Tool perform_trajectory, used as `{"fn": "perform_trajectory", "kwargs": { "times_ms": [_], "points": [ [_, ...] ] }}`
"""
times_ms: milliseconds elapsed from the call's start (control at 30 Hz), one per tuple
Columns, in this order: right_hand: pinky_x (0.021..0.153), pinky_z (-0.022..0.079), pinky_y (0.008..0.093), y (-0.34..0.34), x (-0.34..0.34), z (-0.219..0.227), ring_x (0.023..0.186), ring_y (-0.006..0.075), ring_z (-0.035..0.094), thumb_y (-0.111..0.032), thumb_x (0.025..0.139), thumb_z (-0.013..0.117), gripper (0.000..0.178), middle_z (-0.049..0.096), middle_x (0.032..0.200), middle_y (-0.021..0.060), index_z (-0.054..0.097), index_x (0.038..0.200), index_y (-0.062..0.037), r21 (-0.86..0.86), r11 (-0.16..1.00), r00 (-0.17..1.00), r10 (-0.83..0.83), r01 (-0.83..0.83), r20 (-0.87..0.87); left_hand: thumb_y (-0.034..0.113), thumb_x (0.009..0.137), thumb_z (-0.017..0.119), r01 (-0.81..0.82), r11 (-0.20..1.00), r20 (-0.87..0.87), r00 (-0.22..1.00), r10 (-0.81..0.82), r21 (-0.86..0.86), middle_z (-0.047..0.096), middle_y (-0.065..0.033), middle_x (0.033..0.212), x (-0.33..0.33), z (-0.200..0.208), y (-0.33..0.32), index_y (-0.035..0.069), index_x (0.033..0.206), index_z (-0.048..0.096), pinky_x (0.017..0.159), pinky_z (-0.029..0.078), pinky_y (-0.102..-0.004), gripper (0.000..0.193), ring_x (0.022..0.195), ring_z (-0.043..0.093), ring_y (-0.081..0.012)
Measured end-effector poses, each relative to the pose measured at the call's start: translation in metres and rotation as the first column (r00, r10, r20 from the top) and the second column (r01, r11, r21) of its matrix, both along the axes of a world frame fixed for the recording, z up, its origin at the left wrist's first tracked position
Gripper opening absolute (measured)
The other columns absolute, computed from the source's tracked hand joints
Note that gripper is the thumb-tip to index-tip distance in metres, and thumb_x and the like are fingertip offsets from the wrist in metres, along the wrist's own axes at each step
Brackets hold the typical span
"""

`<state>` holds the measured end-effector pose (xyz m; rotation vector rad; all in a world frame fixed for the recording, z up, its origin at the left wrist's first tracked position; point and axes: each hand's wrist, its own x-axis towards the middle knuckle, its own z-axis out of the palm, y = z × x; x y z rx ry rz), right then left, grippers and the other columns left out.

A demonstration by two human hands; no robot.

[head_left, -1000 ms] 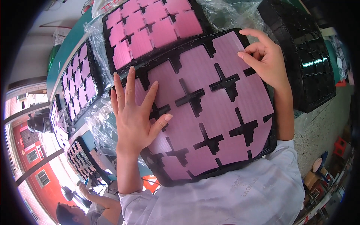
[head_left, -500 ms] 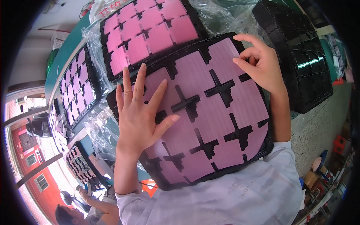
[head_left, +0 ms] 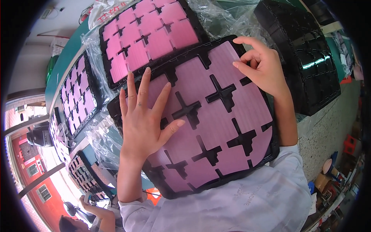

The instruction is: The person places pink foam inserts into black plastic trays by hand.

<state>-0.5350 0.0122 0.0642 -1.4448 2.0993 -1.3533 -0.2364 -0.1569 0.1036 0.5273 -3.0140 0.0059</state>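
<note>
Two bare hands are on one black plastic tray [head_left: 187,111] lined with pink sheeting [head_left: 249,102], near, centre, its near edge by the shirt [head_left: 228,201]; its longer side appears to run from near left to far right. The left hand [head_left: 141,125] lies with all five digits spread on its left part; the right hand [head_left: 262,67] curls at its far right corner, thumb and forefinger apart, any grip impossible to tell. One pink-lined tray [head_left: 143,38] lies beyond, one black tray stack [head_left: 313,73] far right
</note>
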Motion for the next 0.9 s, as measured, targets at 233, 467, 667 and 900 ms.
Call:
{"fn": "perform_trajectory", "kwargs": {
  "times_ms": [233,467,667,900],
  "points": [
    [0.051,0.037,0.0216,-0.003,0.001,0.003,0.053,0.0022,0.048,0.002,0.084,0.081,0.053,0.072,0.073,0.0015,0.067,0.133,-0.0085,-0.020,1.000,1.000,-0.004,0.004,-0.029,0.074,0.094,0.057,0.108,0.994,-0.040,0.993,-0.109,-0.020,0.034,-0.0234,0.170,-0.025,0.000,-0.002,0.016,0.144,0.068,0.119,0.027,-0.0704,0.078,0.158,0.023,-0.0530],
    [0.051,0.037,0.0224,-0.001,0.002,0.004,0.051,0.0031,0.048,0.002,0.082,0.082,0.053,0.073,0.073,0.0021,0.067,0.133,-0.0082,-0.009,1.000,1.000,-0.009,0.009,-0.016,0.076,0.095,0.054,0.121,0.993,-0.002,0.993,-0.121,-0.005,0.029,-0.0222,0.172,-0.038,-0.003,-0.006,0.018,0.150,0.063,0.126,0.018,-0.0646,0.080,0.161,0.017,-0.0501],
    [0.050,0.038,0.0227,0.000,0.002,0.002,0.051,0.0038,0.050,0.001,0.082,0.082,0.054,0.075,0.075,0.0031,0.067,0.133,-0.0085,-0.009,1.000,1.000,-0.012,0.012,-0.002,0.076,0.095,0.055,0.157,0.988,-0.003,0.988,-0.157,0.013,0.030,-0.0225,0.172,-0.052,0.000,-0.004,0.018,0.148,0.066,0.126,0.018,-0.0647,0.079,0.161,0.017,-0.0505],
    [0.057,0.052,0.0281,0.000,0.004,0.015,0.058,0.0153,0.069,-0.003,0.084,0.081,0.047,0.076,0.076,0.0091,0.066,0.128,-0.0068,0.064,0.998,0.999,-0.022,0.019,0.038,0.073,0.094,0.057,0.219,0.976,-0.023,0.975,-0.219,-0.009,0.033,-0.0234,0.170,-0.064,0.004,-0.001,0.016,0.144,0.068,0.123,0.024,-0.0663,0.077,0.159,0.021,-0.0518]
  ]
}}
